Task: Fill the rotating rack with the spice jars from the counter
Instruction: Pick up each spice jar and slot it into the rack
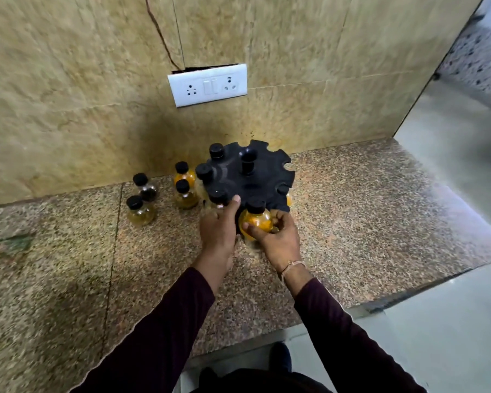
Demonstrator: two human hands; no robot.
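The black rotating rack (262,170) stands on the granite counter near the wall, with notched slots round its rim and a central knob. Several black-capped jars hang in its left and front slots. My right hand (278,236) grips a jar of orange spice (257,219) at the rack's front slot. My left hand (219,225) rests against the rack's front-left side, thumb on the rim beside a seated jar (217,197). Several loose jars stand to the left on the counter: two orange ones (183,173), a dark one (145,187) and a yellowish one (139,209).
A white socket and switch plate (207,85) is on the tiled wall behind the rack. The counter (366,222) ends at a front edge near me and at a right edge by a doorway with a pale floor.
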